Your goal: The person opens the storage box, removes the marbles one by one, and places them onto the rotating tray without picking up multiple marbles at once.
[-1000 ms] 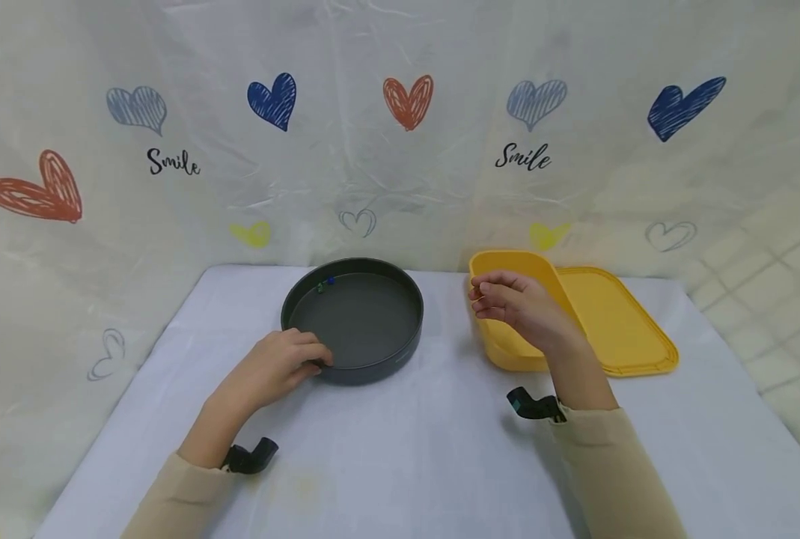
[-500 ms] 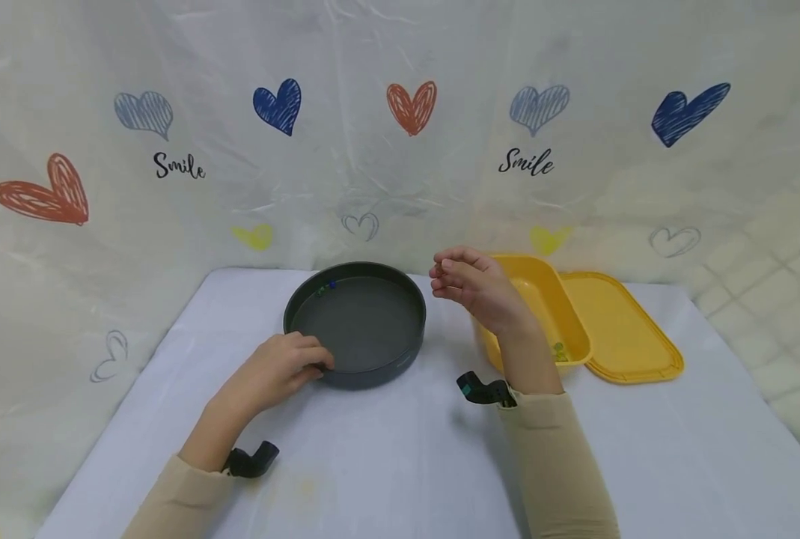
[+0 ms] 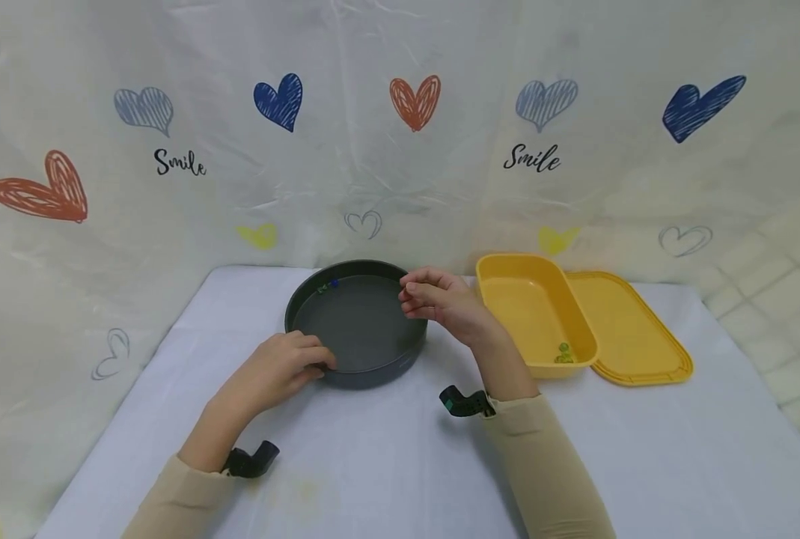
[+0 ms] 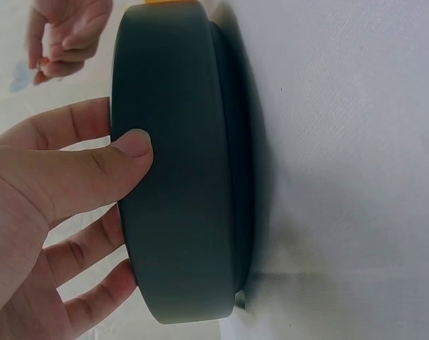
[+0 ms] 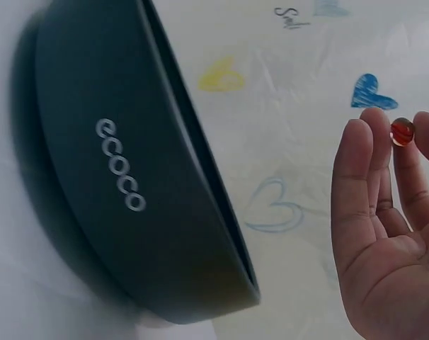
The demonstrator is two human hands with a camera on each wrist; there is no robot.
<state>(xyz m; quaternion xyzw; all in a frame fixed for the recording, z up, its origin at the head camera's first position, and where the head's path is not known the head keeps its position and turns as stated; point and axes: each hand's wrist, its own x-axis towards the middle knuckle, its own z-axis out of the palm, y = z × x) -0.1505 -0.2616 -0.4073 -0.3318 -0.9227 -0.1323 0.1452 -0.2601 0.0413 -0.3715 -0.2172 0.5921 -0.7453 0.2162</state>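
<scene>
At the near-left rim of the round dark baking pan, the left hand grips the wall, thumb outside and fingers curled over the edge; it is best kept firm so the pan sits flat. Over the pan's right rim, the right hand pinches a red marble between fingertips. I judge it should be lowered close to the pan floor before the pinch loosens, so it joins the two marbles at the far rim rather than bouncing toward the yellow tub right of the pan.
</scene>
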